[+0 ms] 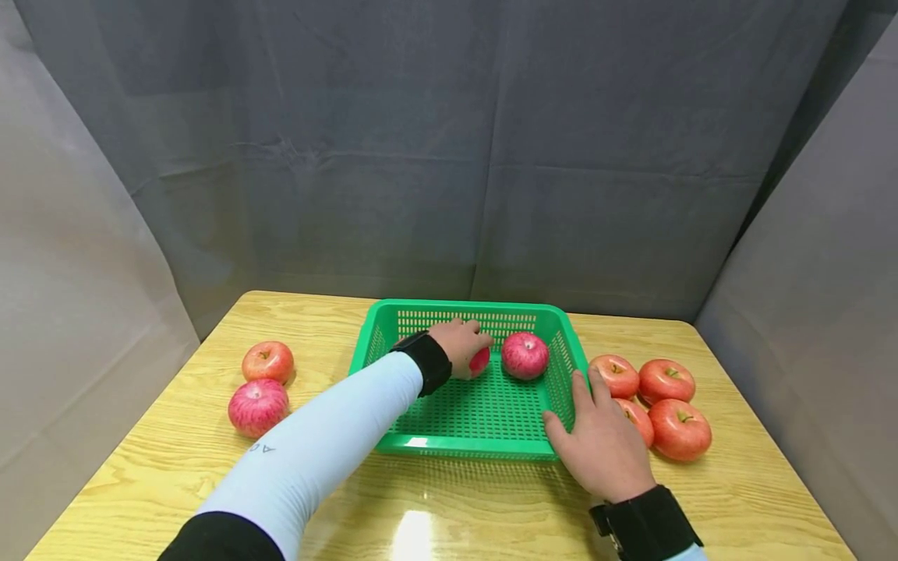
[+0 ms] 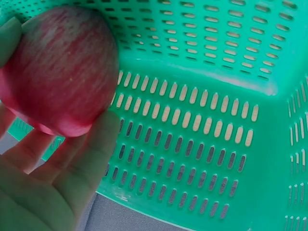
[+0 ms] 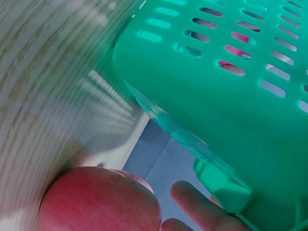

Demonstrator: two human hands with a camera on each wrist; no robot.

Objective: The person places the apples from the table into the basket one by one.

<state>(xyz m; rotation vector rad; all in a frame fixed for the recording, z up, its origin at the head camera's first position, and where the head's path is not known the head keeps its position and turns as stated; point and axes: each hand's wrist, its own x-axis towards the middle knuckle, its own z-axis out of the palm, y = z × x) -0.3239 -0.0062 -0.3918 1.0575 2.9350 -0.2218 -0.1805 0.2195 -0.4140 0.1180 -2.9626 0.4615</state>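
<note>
Inside the green basket (image 1: 466, 446), my left hand (image 1: 459, 347) grips a dark pink apple (image 2: 62, 72), its fingers under the fruit and the thumb at its upper side in the left wrist view. Another dark pink apple (image 1: 525, 355) sits in the basket to the right of that hand. My right hand (image 1: 609, 444) rests at the basket's right rim with fingers fairly straight. The right wrist view shows its fingertips (image 3: 195, 199) outside the basket wall, close to a red apple (image 3: 101, 202).
Several light red apples (image 1: 680, 430) stand grouped right of the basket, beside the right hand. On the left of the wooden table (image 1: 337, 514) are a light red apple (image 1: 268, 362) and a dark pink apple (image 1: 258, 407). Grey cloth (image 1: 365, 156) hangs behind the table.
</note>
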